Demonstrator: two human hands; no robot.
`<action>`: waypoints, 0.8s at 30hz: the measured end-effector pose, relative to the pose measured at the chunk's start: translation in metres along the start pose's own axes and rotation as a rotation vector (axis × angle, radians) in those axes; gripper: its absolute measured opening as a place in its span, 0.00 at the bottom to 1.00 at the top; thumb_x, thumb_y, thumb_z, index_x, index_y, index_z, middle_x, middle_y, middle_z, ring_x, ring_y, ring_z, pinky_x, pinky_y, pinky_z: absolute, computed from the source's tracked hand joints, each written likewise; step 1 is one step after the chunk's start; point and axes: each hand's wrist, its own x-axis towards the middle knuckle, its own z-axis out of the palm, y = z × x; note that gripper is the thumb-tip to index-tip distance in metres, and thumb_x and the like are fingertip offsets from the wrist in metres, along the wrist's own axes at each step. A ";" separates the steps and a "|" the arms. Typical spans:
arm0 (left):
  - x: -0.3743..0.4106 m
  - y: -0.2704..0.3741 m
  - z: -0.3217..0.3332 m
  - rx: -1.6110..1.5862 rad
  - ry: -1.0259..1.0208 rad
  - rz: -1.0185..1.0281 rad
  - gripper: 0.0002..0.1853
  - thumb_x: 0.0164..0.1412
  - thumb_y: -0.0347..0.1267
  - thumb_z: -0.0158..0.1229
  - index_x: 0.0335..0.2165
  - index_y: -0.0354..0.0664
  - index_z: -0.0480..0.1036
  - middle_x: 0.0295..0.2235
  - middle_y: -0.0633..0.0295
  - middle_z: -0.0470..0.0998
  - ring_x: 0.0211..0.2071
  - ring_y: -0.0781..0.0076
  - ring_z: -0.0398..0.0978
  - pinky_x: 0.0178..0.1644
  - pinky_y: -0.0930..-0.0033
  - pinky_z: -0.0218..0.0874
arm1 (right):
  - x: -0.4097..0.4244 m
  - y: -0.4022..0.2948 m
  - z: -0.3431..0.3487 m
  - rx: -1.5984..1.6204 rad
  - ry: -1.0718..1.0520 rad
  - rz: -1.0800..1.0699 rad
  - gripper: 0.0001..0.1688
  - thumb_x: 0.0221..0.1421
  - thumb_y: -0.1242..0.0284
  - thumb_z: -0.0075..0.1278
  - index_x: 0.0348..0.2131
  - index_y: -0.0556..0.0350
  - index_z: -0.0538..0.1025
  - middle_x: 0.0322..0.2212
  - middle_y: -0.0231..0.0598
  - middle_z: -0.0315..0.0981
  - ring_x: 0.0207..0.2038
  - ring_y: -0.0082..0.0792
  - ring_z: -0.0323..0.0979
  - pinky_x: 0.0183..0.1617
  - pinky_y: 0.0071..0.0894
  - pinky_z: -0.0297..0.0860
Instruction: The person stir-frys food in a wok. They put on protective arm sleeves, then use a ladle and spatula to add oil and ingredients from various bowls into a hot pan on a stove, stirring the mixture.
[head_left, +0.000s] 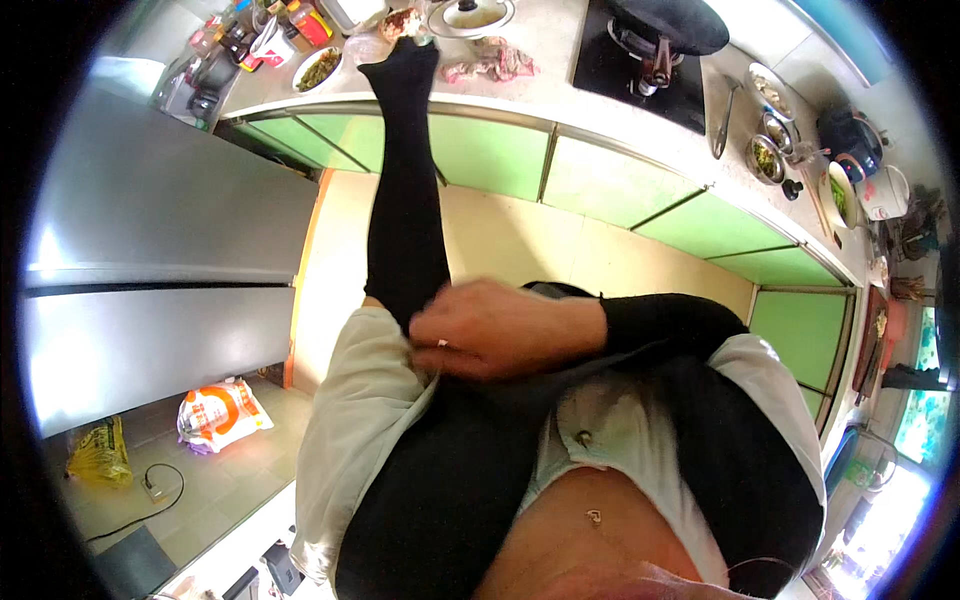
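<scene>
My left arm stretches forward over the worktop in a long black arm sleeve (409, 187). The sleeve's flared far end covers my left hand (403, 60), so its fingers cannot be made out. My right hand (502, 330), slightly blurred and with a ring on one finger, reaches across my body. Its curled fingers grip the upper end of that sleeve near the left elbow. A strip of bare skin shows between the black sleeve and the white shirt sleeve (367, 360). Another black arm sleeve (667, 319) covers my right forearm.
On the worktop (555, 112) stand a bowl of greens (318, 70), a crumpled pink-patterned plastic bag (495, 61), a lidded pot (472, 19), and a wok (667, 26) on a black hob (600, 82). Right are a ladle (726, 120) and several food bowls. A refrigerator (172, 202) stands left.
</scene>
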 end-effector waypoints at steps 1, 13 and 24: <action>-0.009 0.020 0.005 -0.543 -0.028 -0.077 0.17 0.55 0.36 0.40 0.39 0.38 0.64 0.37 0.58 0.69 0.40 0.68 0.67 0.45 0.65 0.57 | 0.006 0.006 -0.008 -0.369 0.010 0.018 0.08 0.49 0.69 0.47 0.26 0.55 0.70 0.23 0.40 0.64 0.29 0.33 0.65 0.34 0.32 0.62; -0.093 0.108 0.044 -1.615 -0.784 -0.236 0.26 0.58 0.45 0.34 0.48 0.38 0.56 0.45 0.56 0.64 0.46 0.68 0.62 0.51 0.65 0.52 | -0.016 0.136 -0.114 0.104 1.135 0.128 0.09 0.46 0.73 0.52 0.26 0.63 0.73 0.25 0.37 0.71 0.30 0.27 0.67 0.38 0.24 0.63; -0.095 0.084 0.119 -1.140 -0.858 -0.245 0.26 0.58 0.45 0.33 0.49 0.39 0.55 0.47 0.55 0.62 0.46 0.66 0.61 0.51 0.65 0.51 | -0.048 0.102 -0.094 0.157 1.003 0.276 0.06 0.45 0.76 0.52 0.28 0.60 0.75 0.26 0.33 0.72 0.30 0.17 0.67 0.36 0.18 0.64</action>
